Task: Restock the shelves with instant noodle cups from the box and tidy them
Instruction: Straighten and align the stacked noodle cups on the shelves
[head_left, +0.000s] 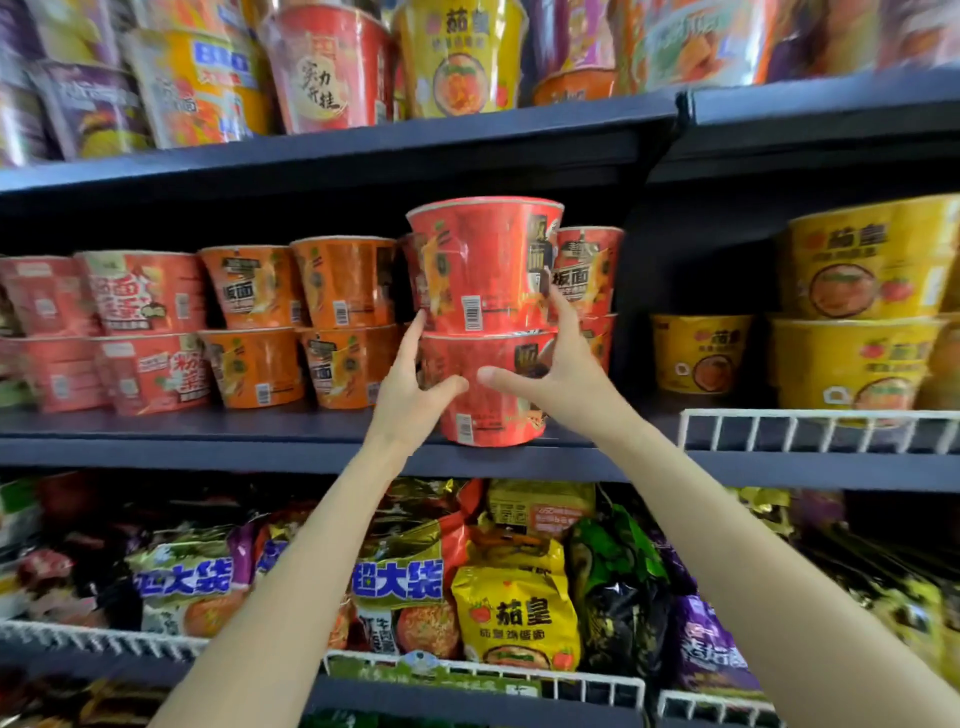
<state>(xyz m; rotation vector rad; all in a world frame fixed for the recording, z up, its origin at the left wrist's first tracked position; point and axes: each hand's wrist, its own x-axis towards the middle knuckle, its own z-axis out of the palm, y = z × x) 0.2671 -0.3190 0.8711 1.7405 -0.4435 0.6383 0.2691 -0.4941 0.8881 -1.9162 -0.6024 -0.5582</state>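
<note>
Two red noodle cups stand stacked at the front edge of the middle shelf (218, 447). The lower cup (488, 410) sits on the shelf and the upper cup (483, 265) rests on its lid. My left hand (415, 379) holds the stack's left side, thumb on the lower cup, fingertips reaching the upper cup's base. My right hand (550, 364) holds the right side, thumb across the lower cup, fingers up along the upper cup. More red cups (589, 270) stand behind the stack. No box is in view.
Orange cups (301, 322) and red-pink cups (135, 332) stand stacked two high to the left. Yellow cups (857, 312) sit right, behind a white wire rail (810, 431). The upper shelf (363, 140) holds mixed cups. Noodle bags (514, 613) fill the lower shelf.
</note>
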